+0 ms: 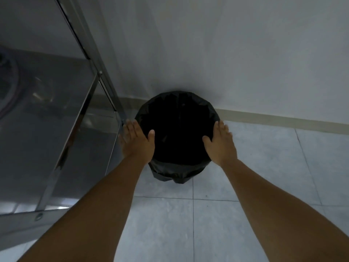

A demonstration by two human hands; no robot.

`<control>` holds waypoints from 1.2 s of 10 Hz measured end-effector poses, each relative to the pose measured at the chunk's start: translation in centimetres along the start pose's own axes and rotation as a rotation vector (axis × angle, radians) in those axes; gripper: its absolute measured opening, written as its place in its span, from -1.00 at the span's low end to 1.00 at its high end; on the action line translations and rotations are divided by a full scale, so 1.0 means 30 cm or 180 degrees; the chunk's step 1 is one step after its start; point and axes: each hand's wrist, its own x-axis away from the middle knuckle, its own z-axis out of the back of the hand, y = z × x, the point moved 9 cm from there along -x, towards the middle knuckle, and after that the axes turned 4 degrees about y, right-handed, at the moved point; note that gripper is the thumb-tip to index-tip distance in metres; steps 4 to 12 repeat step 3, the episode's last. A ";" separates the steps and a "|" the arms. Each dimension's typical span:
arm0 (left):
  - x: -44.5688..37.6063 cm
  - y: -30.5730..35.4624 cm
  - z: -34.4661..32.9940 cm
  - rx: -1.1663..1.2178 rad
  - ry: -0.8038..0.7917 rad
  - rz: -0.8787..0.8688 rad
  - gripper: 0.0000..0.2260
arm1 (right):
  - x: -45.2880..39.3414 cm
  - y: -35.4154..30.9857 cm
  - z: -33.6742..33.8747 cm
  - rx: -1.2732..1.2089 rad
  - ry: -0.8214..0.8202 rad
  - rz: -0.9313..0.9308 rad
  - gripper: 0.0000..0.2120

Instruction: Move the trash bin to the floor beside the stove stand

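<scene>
Black liner, black mouth: the trash bin (177, 133) stands on the tiled floor (245, 214) right up against the wall (226, 53), just beside the leg of the steel stove stand (56, 129). Your left hand (137, 141) is spread flat against the rim's left side, thumb hooked over the edge, squeezed between bin and stand leg. Your right hand (220, 142) mirrors it on the far side, fingers straight, thumb reaching inward. Neither one is curled into a real grip; both are open palms pressing in. Whether the base is fully down you can't quite read from up here, since the bag's folds hide it. By the look of it, you're at the set-down. So keep the pressure even on both sides, let the bin settle level, and ease your palms away together so it doesn't rock. Watch those left knuckles against the metal leg. And don't drag the liner off the rim as you let go.
</scene>
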 end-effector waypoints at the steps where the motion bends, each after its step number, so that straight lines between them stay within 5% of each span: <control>1: 0.120 0.024 0.060 -0.0443 -0.0360 -0.0101 -0.32 | 0.096 -0.055 0.049 0.0393 -0.0579 0.0277 -0.34; 3: 0.423 0.109 0.312 -0.0658 -0.0685 -0.0218 -0.32 | 0.374 -0.236 0.272 0.0385 -0.1332 0.0582 -0.34; 12: 0.423 0.109 0.312 -0.0658 -0.0685 -0.0218 -0.32 | 0.374 -0.236 0.272 0.0385 -0.1332 0.0582 -0.34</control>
